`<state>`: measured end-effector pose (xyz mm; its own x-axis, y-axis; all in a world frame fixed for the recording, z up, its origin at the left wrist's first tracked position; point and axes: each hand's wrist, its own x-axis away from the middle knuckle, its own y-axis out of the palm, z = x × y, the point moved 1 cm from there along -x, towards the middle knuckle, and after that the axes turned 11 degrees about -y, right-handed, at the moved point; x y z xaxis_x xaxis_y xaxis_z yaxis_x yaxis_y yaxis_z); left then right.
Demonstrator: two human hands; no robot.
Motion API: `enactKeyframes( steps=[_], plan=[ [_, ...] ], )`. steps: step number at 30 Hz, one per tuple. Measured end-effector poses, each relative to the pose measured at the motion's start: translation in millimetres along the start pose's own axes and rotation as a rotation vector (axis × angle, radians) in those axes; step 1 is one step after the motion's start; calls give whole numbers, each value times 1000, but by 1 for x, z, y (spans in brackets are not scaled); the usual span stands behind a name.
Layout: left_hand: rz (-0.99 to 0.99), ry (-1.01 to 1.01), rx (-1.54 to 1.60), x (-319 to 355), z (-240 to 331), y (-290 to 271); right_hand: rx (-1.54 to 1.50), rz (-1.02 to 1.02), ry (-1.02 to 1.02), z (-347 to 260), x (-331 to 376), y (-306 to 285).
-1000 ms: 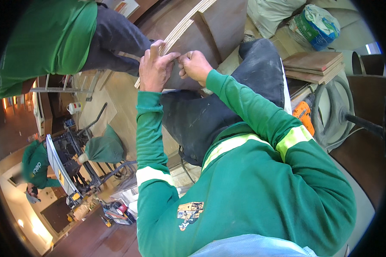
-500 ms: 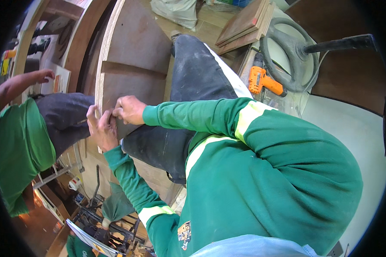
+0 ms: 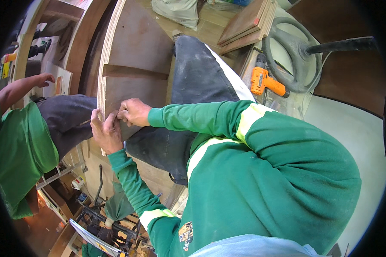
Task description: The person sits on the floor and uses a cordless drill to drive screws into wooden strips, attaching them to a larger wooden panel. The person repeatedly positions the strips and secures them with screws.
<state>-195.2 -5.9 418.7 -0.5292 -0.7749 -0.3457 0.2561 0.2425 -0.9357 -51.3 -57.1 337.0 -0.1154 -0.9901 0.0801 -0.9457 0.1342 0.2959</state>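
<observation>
A brown-faced plywood piece [image 3: 138, 40] with a pale layered edge stands upright against my knees. Across its face runs a dark gap or step between two panels. My left hand [image 3: 108, 133] wraps its bent fingers over the plywood's left edge, low on the piece. Just to the right, my right hand [image 3: 135, 112] is closed in a pinch against the brown face, its fingertips meeting those of my left hand. Whatever sits between the right fingertips is hidden or too small to name.
At the left stands a person in a green shirt [image 3: 25, 154], close to the plywood. An orange cordless drill [image 3: 266, 81] lies at the right by stacked boards [image 3: 246, 25] and a grey ring-shaped tool head [image 3: 287, 55]. Lower left are a ladder [image 3: 62, 171] and another worker [image 3: 118, 203].
The whole view has shifted slightly to the right. Both hands stay at the same spot on the plywood, with hardly any movement of the fingers.
</observation>
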Motion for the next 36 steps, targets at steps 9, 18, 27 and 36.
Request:
enactKeyframes(
  steps=[9, 18, 27, 36],
  plan=[
    [9, -43, 25, 0, -3, 1, 411, -46, -228, -59, 28, -66],
    [-48, -92, 37, -10, -1, -1, 1455, -23, 223, -75, 274, -395],
    [-63, -75, -7, -9, -15, 2, 1340, 40, 361, -41, 332, -379],
    [-32, -93, -18, -3, -14, -1, 1351, 39, 138, 5, 355, -414]
  ],
)
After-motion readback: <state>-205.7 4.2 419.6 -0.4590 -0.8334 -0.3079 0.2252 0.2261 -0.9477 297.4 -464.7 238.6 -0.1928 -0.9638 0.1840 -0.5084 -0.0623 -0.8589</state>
